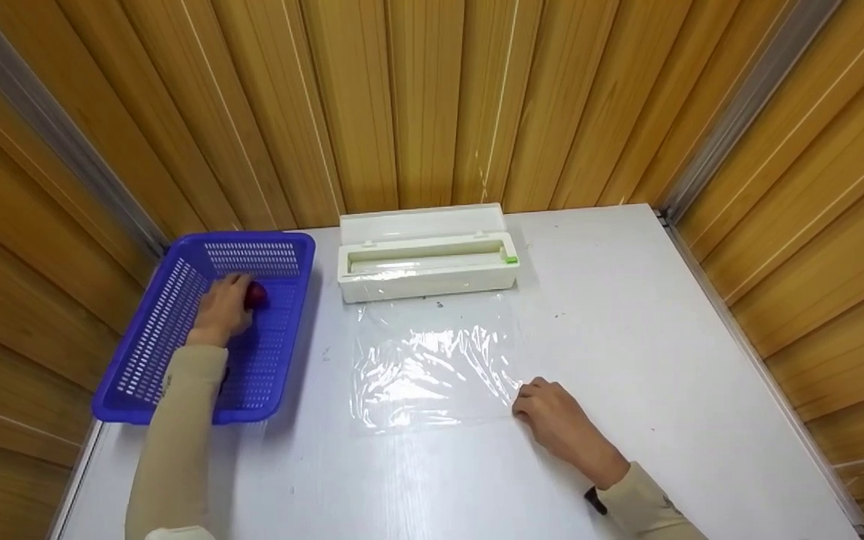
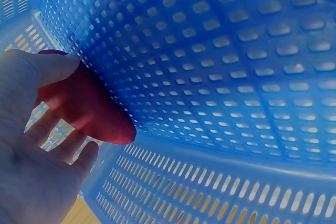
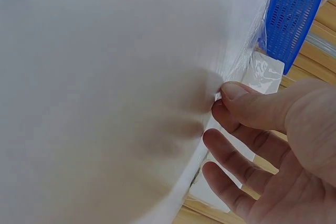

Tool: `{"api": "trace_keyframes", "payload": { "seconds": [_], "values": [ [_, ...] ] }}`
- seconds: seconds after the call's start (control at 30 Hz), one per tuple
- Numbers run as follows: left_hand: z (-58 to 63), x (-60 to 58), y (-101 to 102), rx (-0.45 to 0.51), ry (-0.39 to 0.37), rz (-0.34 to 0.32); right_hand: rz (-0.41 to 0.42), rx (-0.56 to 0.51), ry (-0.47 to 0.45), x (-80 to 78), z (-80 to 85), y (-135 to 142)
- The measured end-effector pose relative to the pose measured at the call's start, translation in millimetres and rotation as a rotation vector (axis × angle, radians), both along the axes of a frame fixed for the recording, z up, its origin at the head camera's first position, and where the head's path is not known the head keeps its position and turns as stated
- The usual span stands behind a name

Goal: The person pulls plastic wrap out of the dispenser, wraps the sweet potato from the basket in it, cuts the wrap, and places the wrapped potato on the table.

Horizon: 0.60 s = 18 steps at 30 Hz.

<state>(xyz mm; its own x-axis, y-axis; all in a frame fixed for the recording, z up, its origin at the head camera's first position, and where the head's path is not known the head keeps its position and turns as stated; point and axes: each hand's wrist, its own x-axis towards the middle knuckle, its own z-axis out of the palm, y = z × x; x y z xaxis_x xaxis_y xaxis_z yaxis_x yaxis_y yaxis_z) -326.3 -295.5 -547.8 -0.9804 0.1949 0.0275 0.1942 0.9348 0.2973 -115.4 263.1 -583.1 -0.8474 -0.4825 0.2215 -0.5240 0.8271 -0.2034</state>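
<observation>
Inside the blue basket (image 1: pixel 282 375), my left hand (image 1: pixel 222 306) grips a smooth dark red object (image 1: pixel 256 295). It looks elongated and tapered in the left wrist view, where the thumb lies over the red object (image 2: pixel 100 108) and the fingers pass behind it; its exact kind cannot be told. My right hand (image 1: pixel 556 420) pinches the near right corner of a clear sheet of cling film (image 1: pixel 432 375) between thumb and forefinger, low over the table. The film stretches back to a white cling film dispenser (image 1: pixel 432 285), whose lid stands open.
The white table (image 1: pixel 627 315) carries the basket at the left and the dispenser at the back. A green tab (image 1: pixel 511 260) sits at the dispenser's right end. Wood-patterned walls (image 1: pixel 432 105) close the back and both sides.
</observation>
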Motion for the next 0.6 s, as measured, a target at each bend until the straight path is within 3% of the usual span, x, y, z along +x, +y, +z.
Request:
{"api": "trace_keyframes", "payload": {
  "seconds": [0.27,0.6],
  "values": [
    [0.2,2.4,1.2,-0.035,0.049,-0.001,0.035,-0.006,0.041,-0.1,1.3,0.8],
    [-0.3,4.0,3.8,-0.033,0.025,0.015,0.049,-0.023,0.073,-1.0,0.0,0.6]
  ]
}}
